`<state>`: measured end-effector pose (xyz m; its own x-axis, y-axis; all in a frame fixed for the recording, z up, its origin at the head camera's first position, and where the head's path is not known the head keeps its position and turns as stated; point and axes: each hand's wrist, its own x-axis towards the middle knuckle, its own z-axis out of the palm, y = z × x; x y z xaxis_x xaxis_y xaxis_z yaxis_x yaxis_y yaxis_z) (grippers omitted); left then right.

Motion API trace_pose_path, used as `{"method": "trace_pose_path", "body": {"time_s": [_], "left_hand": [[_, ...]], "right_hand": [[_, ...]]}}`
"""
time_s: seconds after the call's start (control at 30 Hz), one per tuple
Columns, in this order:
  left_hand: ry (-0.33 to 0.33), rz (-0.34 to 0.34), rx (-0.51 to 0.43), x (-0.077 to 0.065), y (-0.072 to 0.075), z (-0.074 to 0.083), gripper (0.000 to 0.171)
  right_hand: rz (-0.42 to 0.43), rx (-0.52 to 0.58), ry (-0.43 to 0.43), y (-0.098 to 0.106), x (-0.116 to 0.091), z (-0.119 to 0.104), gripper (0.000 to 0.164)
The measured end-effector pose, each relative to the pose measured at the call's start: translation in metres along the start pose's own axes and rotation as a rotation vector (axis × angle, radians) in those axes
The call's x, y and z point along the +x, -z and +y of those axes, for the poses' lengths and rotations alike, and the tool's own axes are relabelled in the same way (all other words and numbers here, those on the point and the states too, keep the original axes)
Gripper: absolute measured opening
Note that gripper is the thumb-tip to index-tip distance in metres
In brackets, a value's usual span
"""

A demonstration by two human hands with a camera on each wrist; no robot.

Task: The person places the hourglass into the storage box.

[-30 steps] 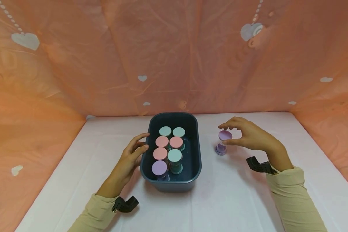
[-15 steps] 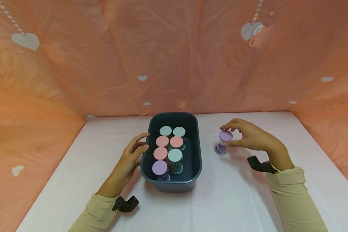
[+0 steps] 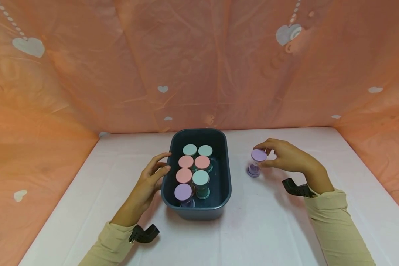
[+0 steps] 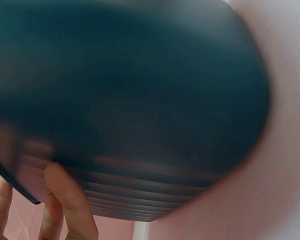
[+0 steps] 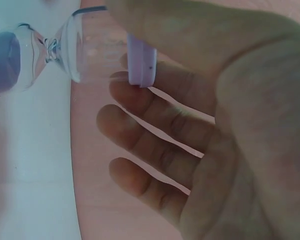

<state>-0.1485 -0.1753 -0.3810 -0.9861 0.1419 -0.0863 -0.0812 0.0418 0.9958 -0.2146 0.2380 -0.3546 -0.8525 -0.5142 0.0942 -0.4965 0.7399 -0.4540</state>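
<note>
A small sand timer with purple caps (image 3: 259,155) stands upright on the white cloth, right of the bin. My right hand (image 3: 287,157) pinches it near its upper cap, thumb on the near side and fingertips on the far side. The right wrist view shows the clear glass neck (image 5: 51,50) and purple sand (image 5: 4,62) in the lower bulb. My left hand (image 3: 149,181) rests relaxed against the left side of the dark blue bin (image 3: 222,184), fingertips at the rim. In the left wrist view the thumb (image 4: 70,197) lies along the ribbed outer wall.
Several sand timers stand upright in the bin: a purple-capped one (image 3: 183,192) in front, pink-capped ones (image 3: 186,162) in the middle, mint-capped ones (image 3: 200,178) at front right and back. An orange sheet with hearts (image 3: 199,66) hangs behind and at both sides.
My right hand's fingers have closed in on the top of the purple sand timer, which stays in place. The left hand and the bin have not moved.
</note>
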Motion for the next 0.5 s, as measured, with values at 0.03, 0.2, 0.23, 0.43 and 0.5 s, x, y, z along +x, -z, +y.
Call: {"method": "trace_pose_path", "body": {"time_s": [0.03,0.2,0.23,0.43,0.5], "left_hand": [[-0.001,0.0,0.0,0.0001,0.0001,0.0,0.044],[-0.004,0.004,-0.007,0.0003,0.0001,-0.0002,0.044],[-0.004,0.004,-0.008,0.0003,0.0001,-0.0003,0.044],[-0.007,0.0,-0.006,0.0002,0.0001,-0.0007,0.044],[-0.009,0.0,-0.007,0.0001,0.0,-0.0005,0.043]], "right_hand": [[0.002,0.006,-0.003,-0.0003,0.0003,0.0001,0.048],[0.007,0.039,-0.021,-0.001,0.002,-0.0009,0.047],[0.007,0.042,-0.021,-0.001,0.0023,-0.0011,0.047],[0.012,0.036,-0.025,-0.0019,0.0024,-0.0012,0.047],[0.019,0.032,-0.021,-0.0024,0.0023,-0.0008,0.047]]}}
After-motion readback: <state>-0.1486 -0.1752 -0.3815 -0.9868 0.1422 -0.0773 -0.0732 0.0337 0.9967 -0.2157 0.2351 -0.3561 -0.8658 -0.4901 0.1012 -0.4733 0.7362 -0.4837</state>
